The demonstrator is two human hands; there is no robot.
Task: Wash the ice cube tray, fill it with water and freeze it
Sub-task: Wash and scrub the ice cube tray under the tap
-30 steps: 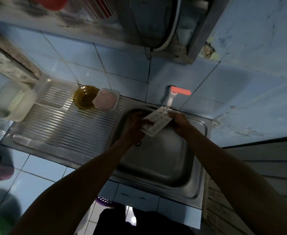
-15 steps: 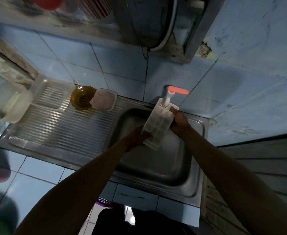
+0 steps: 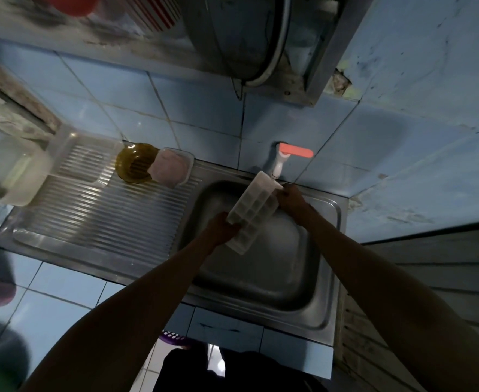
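A white ice cube tray (image 3: 254, 212) hangs tilted over the steel sink basin (image 3: 263, 278), its far end just under the white tap (image 3: 277, 169) with the orange-red lever (image 3: 295, 150). The compartments face up toward me. My left hand (image 3: 223, 226) grips the tray's near left edge. My right hand (image 3: 290, 198) holds its far right side near the tap. Whether water is running I cannot tell in the dim light.
A ribbed steel drainboard (image 3: 99, 216) lies left of the basin. At its back sit an amber dish (image 3: 136, 166), a pinkish container (image 3: 170, 169) and clear plastic boxes (image 3: 12, 171). A shelf with a hanging pan (image 3: 232, 35) is overhead. Blue tiled wall behind.
The tray has turned from lying crosswise between my hands to standing lengthwise, far end up at the tap. My left hand slid down to the tray's near end.
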